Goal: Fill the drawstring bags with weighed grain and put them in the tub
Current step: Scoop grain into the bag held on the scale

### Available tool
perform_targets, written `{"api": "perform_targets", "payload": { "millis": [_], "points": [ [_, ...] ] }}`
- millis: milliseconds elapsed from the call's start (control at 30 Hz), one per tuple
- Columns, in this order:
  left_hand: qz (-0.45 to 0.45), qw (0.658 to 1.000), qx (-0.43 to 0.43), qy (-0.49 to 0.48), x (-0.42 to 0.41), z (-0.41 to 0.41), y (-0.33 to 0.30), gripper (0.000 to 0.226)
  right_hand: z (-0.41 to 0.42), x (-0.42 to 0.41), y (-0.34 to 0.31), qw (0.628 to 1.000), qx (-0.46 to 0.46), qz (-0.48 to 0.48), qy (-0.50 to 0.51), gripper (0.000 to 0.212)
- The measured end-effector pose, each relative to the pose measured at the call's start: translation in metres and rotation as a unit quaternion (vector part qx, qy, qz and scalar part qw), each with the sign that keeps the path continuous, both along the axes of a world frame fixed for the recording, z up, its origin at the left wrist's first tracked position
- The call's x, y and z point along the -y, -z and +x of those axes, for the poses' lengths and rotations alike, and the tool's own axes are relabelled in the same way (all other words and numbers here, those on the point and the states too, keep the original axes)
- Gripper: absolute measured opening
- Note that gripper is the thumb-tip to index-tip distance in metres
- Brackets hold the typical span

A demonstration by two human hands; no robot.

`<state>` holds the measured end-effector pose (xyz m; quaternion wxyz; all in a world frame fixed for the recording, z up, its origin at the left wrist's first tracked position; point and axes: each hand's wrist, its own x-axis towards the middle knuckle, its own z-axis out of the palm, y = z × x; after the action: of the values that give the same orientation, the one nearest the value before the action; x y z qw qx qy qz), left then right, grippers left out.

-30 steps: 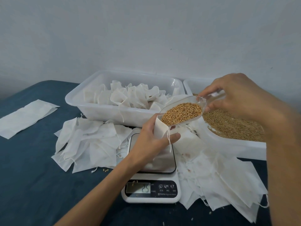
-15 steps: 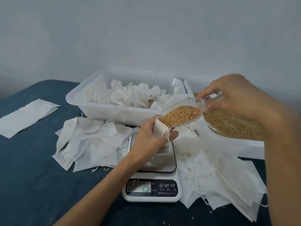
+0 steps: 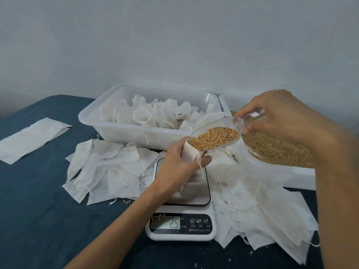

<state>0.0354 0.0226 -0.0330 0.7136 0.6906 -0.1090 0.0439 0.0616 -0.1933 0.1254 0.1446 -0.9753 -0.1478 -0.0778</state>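
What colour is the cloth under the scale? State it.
Dark teal-blue, plain; the cloth under the scale shows best in the head view.

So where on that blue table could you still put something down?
Bare tabletop lies in front of the flat sheet and left of the scale. Empty bags crowd both sides of the scale, up to the tubs.

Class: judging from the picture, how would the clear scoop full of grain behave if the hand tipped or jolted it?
The scoop looks rigid, probably light plastic. Its grain is heaped loose and would likely spill at a jolt. Tilted towards the bag, it should pour freely.
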Motion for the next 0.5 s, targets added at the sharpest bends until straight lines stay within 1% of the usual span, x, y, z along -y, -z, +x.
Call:
{"api": "perform_targets", "payload": {
  "millis": [267, 500],
  "points": [
    [0.004, 1.0, 0.01, 0.005, -0.0008, -0.0004, -0.0026, 0.035, 0.0003, 0.0002, -0.0004, 1.0, -0.009, -0.01, 0.003, 0.039],
    [-0.007, 1.0, 0.013, 0.003, -0.0001, -0.0017, -0.0045, 0.036, 0.0003, 0.0007, 0.0005, 1.0, -0.006, -0.011, 0.0, 0.038]
  ]
}}
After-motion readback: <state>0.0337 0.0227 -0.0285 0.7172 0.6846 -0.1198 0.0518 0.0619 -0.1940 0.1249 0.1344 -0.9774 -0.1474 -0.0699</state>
